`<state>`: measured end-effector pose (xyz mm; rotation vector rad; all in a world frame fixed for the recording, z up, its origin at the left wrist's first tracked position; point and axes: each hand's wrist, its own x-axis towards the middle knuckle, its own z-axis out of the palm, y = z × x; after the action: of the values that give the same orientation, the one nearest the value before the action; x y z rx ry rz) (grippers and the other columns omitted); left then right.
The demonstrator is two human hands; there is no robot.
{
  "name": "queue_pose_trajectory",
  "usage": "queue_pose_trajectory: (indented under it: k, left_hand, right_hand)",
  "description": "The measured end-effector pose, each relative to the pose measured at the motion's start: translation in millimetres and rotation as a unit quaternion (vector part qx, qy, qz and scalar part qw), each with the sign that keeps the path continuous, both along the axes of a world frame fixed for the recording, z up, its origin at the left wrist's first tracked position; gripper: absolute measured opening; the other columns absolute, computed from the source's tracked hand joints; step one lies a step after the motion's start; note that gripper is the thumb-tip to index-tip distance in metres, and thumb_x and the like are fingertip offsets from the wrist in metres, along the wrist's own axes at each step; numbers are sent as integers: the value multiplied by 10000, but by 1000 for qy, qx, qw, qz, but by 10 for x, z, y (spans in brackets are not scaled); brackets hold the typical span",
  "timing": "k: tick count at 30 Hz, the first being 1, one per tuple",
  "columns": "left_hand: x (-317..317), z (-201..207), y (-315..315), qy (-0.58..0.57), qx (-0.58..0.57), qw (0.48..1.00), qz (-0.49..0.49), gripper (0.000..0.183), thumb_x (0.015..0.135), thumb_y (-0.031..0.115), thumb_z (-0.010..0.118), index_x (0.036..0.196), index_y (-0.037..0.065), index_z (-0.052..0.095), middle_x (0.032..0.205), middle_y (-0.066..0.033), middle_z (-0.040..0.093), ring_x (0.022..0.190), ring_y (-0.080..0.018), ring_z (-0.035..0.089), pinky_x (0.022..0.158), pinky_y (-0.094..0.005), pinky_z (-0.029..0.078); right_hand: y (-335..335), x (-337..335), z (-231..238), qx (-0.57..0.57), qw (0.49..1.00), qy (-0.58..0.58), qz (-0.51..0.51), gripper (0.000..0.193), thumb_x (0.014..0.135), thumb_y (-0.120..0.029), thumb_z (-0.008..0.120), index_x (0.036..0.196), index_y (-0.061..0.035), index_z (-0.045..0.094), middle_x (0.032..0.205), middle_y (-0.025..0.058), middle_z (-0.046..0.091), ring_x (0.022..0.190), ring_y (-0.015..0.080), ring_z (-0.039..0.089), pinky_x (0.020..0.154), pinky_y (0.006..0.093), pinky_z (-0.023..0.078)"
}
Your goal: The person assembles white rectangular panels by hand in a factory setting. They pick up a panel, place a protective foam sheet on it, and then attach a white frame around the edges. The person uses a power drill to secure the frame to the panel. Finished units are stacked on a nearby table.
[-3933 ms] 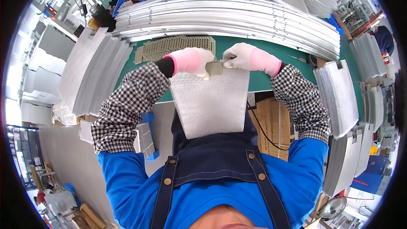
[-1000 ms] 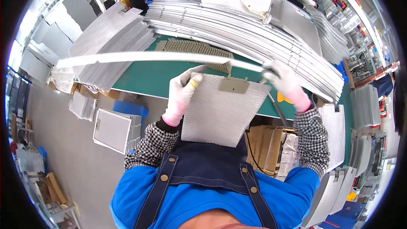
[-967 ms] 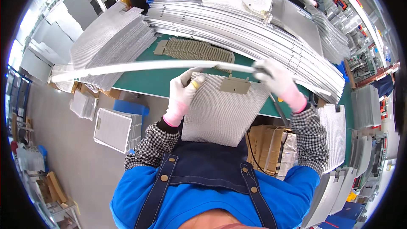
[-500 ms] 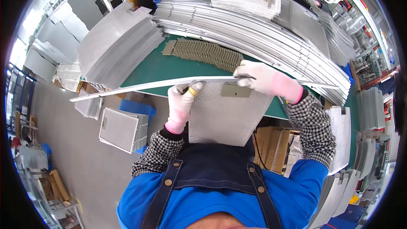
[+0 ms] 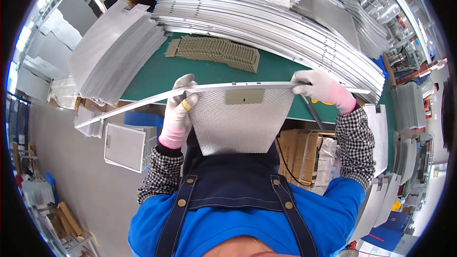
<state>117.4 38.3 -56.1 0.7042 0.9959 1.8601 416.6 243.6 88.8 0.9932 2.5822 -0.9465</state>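
My gloved left hand (image 5: 178,112) closes round a long pale metal strip (image 5: 214,87) near the left corner of a mesh panel (image 5: 238,131). At the panel's right corner, my gloved right hand (image 5: 323,88) pinches the same strip between thumb and fingers. The strip runs along the panel's upper edge and sticks out past both hands, farther on the left. The silver mesh hangs from it in front of my apron. A tan plate (image 5: 244,96) with a small dark slot sits against the mesh just below the strip.
A row of tan plates (image 5: 214,51) lies on the green table (image 5: 157,74). Behind it are stacked metal strips (image 5: 266,21), with mesh panels (image 5: 114,54) piled at the left. A dark-handled tool (image 5: 312,113) lies by my right hand. Cardboard boxes (image 5: 297,157) stand below the table edge.
My right hand has slid right along the strip, off the tan plate, to the panel's right corner. My left hand has moved left with the panel; its fingers now reach above the strip.
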Motion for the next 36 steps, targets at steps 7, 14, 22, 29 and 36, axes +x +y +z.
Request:
queue_pose_trajectory:
  k: [7,14,22,29,36]
  left_hand:
    - [-85,212,-79,61,-34,993,-90,549,875,139,733,1362,-14,533,1289,-75,600,1200,-203,535,1082,-330,353]
    - [-258,1038,-297,771,-12,624,126,407,700,87,818,1082,74,676,850,-84,668,732,-262,637,695,-373,502]
    - [-408,899,-107,718,-123,682,-62,218,856,231,742,861,39,637,680,-141,607,610,-319,633,564,-388,475]
    - [-880,732,-296,595,-192,776,-82,215,910,181,695,883,-22,629,607,-124,509,529,-201,488,539,-335,419]
    - [-884,553,-319,546,-209,804,-110,292,943,248,665,937,-43,638,648,-110,513,602,-152,489,589,-316,429]
  right_hand:
    - [-83,211,-368,95,990,93,44,254,966,-289,600,999,-37,601,809,180,629,774,334,649,709,396,514]
    - [-10,-48,-166,-14,998,34,56,284,849,-211,699,1011,0,597,746,146,611,687,224,630,656,359,496]
    - [-50,-322,-257,-96,981,159,61,211,884,-180,662,1016,-28,599,767,-4,524,724,85,489,667,269,431]
    - [-665,-648,-909,-126,922,337,-143,336,911,-217,671,1125,30,590,828,48,585,741,116,536,705,287,466]
    - [-787,-477,-943,-194,918,269,-219,323,888,-165,655,1137,29,585,895,35,603,800,104,550,753,275,476]
